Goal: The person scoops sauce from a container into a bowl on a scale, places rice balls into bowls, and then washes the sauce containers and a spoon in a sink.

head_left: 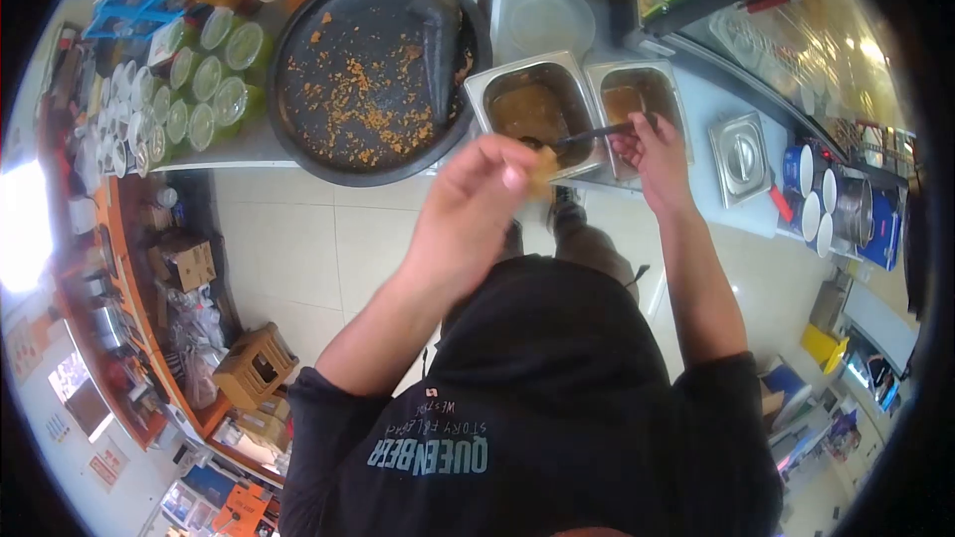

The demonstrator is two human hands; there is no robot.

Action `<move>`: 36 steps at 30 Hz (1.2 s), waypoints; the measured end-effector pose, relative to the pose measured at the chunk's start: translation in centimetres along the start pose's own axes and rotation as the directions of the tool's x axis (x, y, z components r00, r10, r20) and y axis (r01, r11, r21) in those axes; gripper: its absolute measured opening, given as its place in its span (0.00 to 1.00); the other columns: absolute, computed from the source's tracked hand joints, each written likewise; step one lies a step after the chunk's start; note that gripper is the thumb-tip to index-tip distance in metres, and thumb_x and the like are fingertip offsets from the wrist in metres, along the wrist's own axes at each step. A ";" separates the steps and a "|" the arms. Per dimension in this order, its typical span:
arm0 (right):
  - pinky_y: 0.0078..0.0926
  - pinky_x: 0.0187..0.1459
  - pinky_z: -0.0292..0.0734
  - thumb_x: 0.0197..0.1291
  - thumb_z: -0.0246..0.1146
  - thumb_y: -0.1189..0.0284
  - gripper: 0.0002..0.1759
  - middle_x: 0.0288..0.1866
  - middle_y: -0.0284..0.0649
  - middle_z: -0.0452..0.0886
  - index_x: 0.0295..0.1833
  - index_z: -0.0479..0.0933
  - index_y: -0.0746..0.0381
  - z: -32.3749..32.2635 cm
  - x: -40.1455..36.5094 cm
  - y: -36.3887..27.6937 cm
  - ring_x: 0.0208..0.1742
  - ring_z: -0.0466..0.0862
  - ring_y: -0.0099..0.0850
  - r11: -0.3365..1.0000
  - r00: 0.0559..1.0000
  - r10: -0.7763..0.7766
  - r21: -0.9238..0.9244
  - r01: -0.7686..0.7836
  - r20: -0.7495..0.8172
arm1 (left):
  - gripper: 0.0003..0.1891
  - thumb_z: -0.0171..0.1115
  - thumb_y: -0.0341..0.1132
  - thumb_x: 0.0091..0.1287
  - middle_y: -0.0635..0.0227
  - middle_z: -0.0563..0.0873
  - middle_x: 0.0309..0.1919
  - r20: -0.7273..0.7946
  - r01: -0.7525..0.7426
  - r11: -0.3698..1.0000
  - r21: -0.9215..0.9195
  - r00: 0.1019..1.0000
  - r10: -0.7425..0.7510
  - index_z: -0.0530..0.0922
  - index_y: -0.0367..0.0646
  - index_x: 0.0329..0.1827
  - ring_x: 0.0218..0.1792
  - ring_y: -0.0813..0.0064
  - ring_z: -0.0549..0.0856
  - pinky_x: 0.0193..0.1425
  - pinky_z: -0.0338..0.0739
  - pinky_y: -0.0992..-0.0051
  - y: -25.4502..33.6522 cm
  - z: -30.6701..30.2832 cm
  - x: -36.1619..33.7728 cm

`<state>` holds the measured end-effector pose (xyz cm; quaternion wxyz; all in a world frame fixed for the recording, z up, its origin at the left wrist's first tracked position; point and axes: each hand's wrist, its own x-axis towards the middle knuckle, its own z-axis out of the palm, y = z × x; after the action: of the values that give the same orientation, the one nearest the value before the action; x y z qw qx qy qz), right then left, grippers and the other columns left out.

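Note:
My left hand [477, 201] is closed, fingers pinching a small golden-brown piece of food [542, 177] at the near edge of a steel container [475, 99] of brown sauce. My right hand [652, 154] is wrapped round the dark handle of a spoon [595, 133]. That handle slants left across the container rims, and the spoon's far end lies beside the food piece, partly hidden by my left fingers. Just right stands a second steel container [668, 70] with reddish-brown sauce, beneath my right hand in this view.
A large round black pan [328, 154] holds scattered crumbs and a dark, long object. Lidded tubs with green contents [207, 78] crowd the counter at left. To the right are a steel lid [740, 159] and stacked cups [811, 214]. Glass casing [736, 30] borders the back right.

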<state>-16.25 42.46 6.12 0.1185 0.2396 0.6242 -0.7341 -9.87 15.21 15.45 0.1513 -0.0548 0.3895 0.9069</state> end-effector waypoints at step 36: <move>0.23 0.46 0.81 0.74 0.58 0.65 0.12 0.42 0.42 0.84 0.50 0.74 0.64 1.9 -1.5 -0.7 0.42 0.86 0.28 0.993 0.994 -0.095 -0.070 0.091 -0.054 | 0.11 0.71 0.43 0.65 0.65 0.87 0.30 0.464 0.045 0.759 -0.650 0.815 0.348 0.86 0.45 0.32 0.41 0.66 0.81 0.52 0.66 0.64 -1.4 5.9 -1.4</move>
<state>-15.68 40.56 7.70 0.0740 0.2272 0.6622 -0.7102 -7.95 20.04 18.88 0.1531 0.1984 0.0021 0.9681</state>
